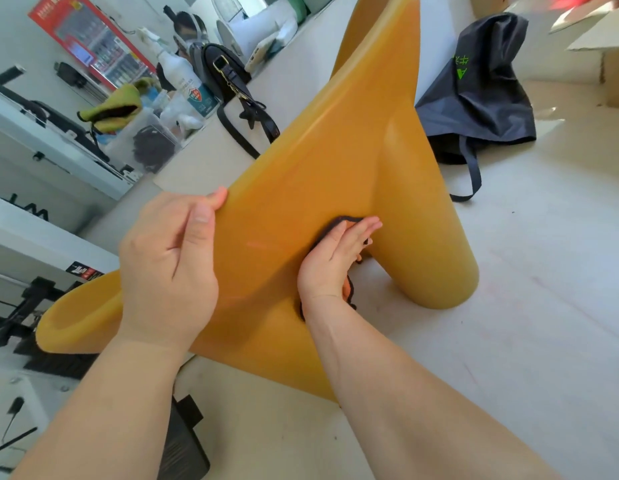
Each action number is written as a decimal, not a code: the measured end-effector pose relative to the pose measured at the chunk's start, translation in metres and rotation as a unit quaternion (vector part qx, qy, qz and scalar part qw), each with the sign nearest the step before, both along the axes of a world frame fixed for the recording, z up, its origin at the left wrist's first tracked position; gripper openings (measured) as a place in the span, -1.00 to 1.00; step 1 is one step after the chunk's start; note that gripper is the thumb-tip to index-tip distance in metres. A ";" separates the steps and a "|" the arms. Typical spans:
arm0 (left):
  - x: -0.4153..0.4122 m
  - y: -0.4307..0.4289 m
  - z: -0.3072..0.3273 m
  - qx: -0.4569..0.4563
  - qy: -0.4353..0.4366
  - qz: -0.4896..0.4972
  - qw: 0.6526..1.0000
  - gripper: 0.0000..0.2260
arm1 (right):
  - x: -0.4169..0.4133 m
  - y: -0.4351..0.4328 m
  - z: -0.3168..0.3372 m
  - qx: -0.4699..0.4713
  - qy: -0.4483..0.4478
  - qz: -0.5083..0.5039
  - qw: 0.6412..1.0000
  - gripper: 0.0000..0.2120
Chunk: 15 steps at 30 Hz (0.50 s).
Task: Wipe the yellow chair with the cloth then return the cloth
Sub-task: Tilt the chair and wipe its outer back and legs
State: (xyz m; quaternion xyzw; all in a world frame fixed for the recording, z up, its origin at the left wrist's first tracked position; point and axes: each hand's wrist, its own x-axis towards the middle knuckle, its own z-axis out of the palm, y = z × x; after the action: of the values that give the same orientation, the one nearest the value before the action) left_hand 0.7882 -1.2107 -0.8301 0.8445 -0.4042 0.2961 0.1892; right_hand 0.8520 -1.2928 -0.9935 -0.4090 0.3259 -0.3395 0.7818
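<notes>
White floor lies open rightward — left hand (169, 261) grips yellow chair (318, 188) edge, right hand (332, 261) fingers flat on cloth (339, 223).

There are 1 yellow chair (318, 174), 1 cloth (346, 221), 2 hands, 2 bags and 1 spray bottle (183, 81).

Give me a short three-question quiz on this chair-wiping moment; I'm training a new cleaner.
1. True or false: the left hand grips the yellow chair's edge.
2. Which hand presses the cloth to the chair? A) left B) right C) neither
3. Fill in: the dark bag lies on the floor ____ the chair.

Key:
1. true
2. B, the right hand, palm flat on the cloth
3. behind
</notes>
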 end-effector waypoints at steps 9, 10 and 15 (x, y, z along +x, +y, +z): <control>0.001 -0.004 -0.004 -0.008 -0.033 -0.005 0.999 -0.67 | -0.013 -0.037 0.065 -0.225 -0.064 -0.119 0.965 -0.29; 0.001 -0.005 -0.005 -0.008 -0.037 -0.003 0.999 -0.65 | -0.008 -0.039 0.053 -0.232 -0.059 -0.124 0.963 -0.29; -0.001 -0.006 -0.003 -0.020 -0.013 0.000 1.000 -0.60 | 0.007 -0.017 -0.017 -0.137 -0.021 -0.063 0.988 -0.29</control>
State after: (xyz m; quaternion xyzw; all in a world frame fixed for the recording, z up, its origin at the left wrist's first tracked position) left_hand 0.7869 -1.2164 -0.8336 0.8366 -0.4009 0.3146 0.2007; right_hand 0.8586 -1.3094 -1.0107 -0.4842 0.2849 -0.4379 0.7019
